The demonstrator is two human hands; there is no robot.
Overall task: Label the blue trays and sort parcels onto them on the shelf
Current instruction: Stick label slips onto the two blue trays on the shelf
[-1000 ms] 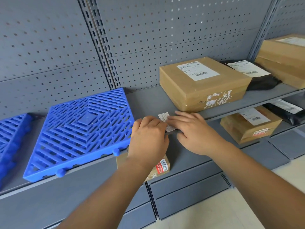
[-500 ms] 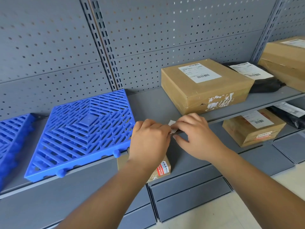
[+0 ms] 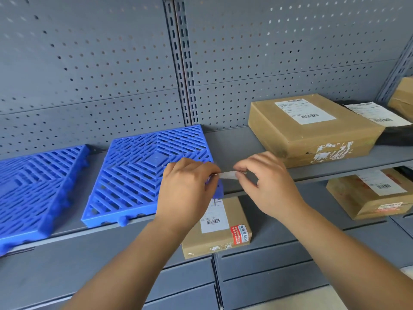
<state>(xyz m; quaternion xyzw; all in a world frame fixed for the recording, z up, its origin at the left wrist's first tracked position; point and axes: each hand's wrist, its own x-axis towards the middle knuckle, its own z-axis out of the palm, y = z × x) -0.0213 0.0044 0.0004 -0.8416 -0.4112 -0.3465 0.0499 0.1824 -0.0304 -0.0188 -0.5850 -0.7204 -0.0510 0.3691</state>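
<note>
Left hand (image 3: 187, 189) and right hand (image 3: 268, 186) each pinch an end of the label (image 3: 226, 174) — advise keeping it taut, then pressing it squarely onto the front-right corner of the blue tray (image 3: 138, 171).

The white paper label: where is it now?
The white paper label is central in the head view, pinched between the left hand and the right hand, beside the front right corner of the right-hand blue tray.

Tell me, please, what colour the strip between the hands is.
White; the strip shows best in the head view.
</note>
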